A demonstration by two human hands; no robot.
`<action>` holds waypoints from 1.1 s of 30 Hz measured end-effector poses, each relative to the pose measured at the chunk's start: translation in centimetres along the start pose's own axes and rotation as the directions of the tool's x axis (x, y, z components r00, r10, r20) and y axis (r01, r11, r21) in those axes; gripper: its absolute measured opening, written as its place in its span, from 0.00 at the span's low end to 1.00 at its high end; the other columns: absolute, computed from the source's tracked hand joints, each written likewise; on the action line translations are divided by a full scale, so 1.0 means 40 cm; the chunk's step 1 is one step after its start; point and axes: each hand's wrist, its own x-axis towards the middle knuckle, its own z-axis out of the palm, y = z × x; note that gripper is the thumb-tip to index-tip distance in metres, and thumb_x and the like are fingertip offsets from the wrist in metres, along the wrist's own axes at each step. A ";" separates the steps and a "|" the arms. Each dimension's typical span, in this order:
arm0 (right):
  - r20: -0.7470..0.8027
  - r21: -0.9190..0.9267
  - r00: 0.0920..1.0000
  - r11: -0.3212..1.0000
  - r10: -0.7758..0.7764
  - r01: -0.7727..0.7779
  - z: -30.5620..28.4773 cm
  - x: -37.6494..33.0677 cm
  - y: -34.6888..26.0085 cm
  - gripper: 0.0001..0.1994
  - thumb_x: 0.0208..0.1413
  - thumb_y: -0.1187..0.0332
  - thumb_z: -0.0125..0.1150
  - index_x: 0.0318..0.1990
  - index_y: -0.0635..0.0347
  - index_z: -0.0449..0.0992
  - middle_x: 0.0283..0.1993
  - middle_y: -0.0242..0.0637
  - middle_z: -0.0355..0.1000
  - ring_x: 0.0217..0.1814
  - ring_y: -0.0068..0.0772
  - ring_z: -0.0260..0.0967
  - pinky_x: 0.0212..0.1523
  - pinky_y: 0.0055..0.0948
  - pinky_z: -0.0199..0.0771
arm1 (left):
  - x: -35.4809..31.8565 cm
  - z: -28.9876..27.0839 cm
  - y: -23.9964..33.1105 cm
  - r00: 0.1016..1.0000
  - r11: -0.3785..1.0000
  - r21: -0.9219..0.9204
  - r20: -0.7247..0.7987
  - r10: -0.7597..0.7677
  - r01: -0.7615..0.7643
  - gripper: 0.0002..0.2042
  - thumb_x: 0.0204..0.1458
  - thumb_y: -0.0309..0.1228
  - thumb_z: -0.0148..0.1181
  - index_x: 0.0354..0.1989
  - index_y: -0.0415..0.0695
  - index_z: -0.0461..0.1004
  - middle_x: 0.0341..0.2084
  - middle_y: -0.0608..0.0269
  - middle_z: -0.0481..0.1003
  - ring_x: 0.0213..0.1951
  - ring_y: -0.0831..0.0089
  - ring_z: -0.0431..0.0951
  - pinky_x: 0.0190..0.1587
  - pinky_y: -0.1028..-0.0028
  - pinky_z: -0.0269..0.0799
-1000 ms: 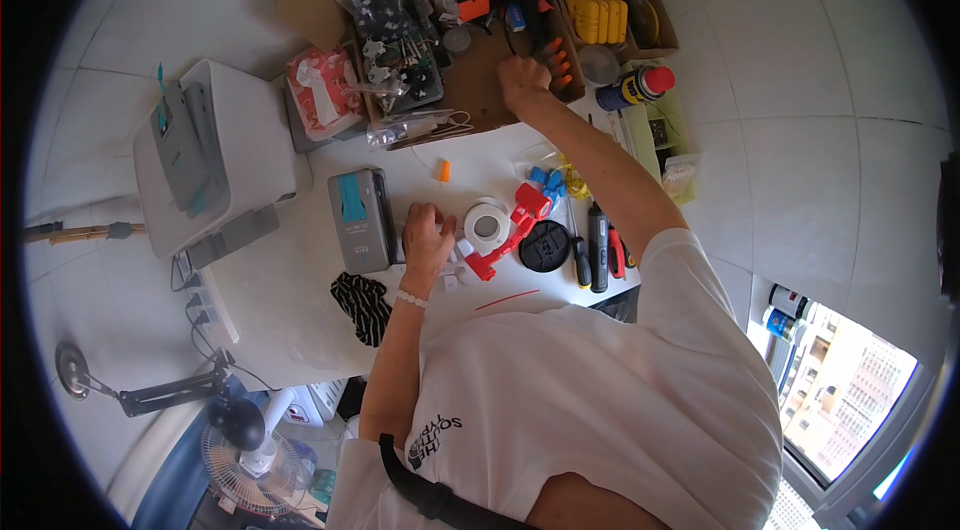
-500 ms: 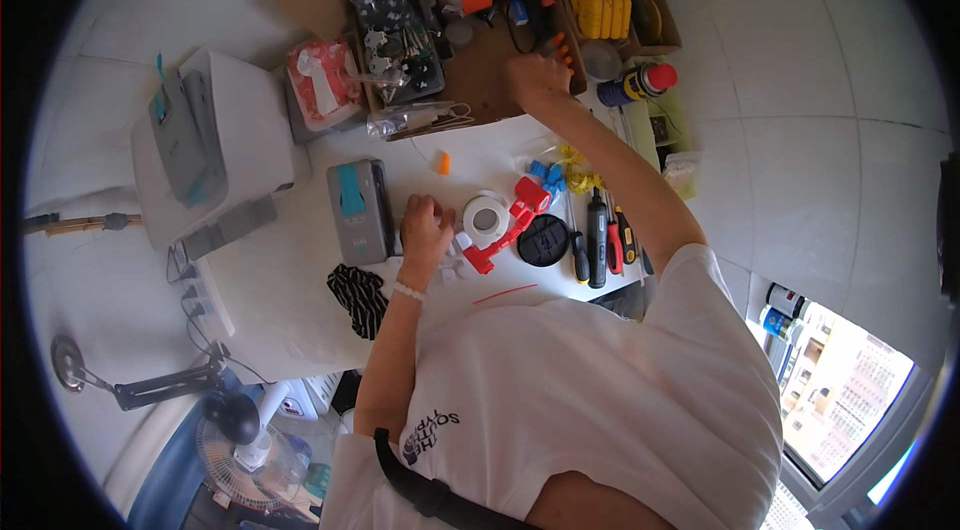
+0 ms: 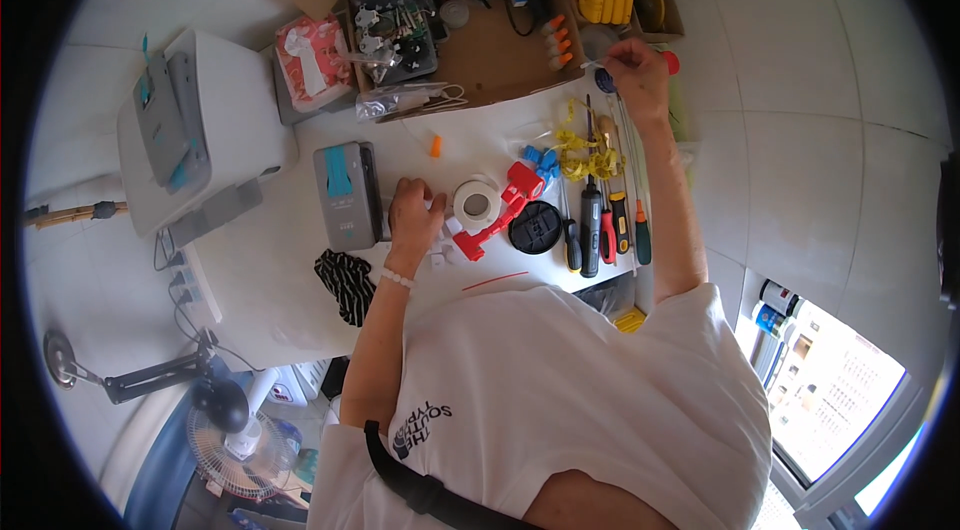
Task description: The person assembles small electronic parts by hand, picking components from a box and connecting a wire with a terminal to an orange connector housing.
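My left hand rests on the white table with its fingers curled down. What lies under them, if anything, is hidden. A roll of white tape stands to its right, against a red plastic part with two thicker ends. Small white pieces lie below the hand. My right hand is raised at the far right, beside the cardboard box. Its fingers are pinched together, with a small pale thing at their tips that I cannot make out. A spray can's red cap shows behind this hand.
The open cardboard box holds a glue gun, orange-tipped pieces and bagged parts. Screwdrivers and yellow strips lie at right, near a black round lid. A grey device and striped cloth are at left.
My right hand has moved right, out from over the box to beside it, with a small pale thing at its fingertips. The left hand has stayed by the tape. The view has shifted slightly.
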 end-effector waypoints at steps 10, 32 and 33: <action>-0.129 -0.239 0.980 0.964 -0.153 0.119 0.067 -0.025 0.067 0.04 0.41 0.74 0.61 0.26 0.63 0.74 0.23 0.38 0.71 0.24 0.29 0.67 0.28 0.26 0.67 | 0.000 0.008 -0.008 0.997 0.999 -0.013 -0.060 0.040 -0.041 0.10 0.39 0.29 0.61 0.21 0.36 0.68 0.24 0.51 0.68 0.27 0.56 0.70 0.31 0.65 0.66; -0.001 -0.722 0.926 0.641 -0.378 0.261 0.101 -0.044 0.055 0.03 0.44 0.72 0.61 0.29 0.58 0.76 0.35 0.36 0.68 0.33 0.46 0.69 0.31 0.39 0.70 | -0.002 0.004 -0.001 0.997 0.999 -0.006 -0.060 0.040 -0.041 0.09 0.39 0.28 0.61 0.22 0.36 0.67 0.24 0.51 0.67 0.27 0.56 0.70 0.31 0.64 0.66; 0.024 -0.755 0.931 0.604 -0.365 0.256 0.102 -0.041 0.056 0.03 0.45 0.72 0.60 0.29 0.57 0.76 0.36 0.36 0.68 0.32 0.46 0.69 0.31 0.40 0.70 | -0.001 0.005 -0.001 0.998 0.999 -0.005 -0.057 0.039 -0.040 0.09 0.39 0.28 0.61 0.22 0.36 0.67 0.24 0.51 0.67 0.27 0.56 0.70 0.31 0.65 0.66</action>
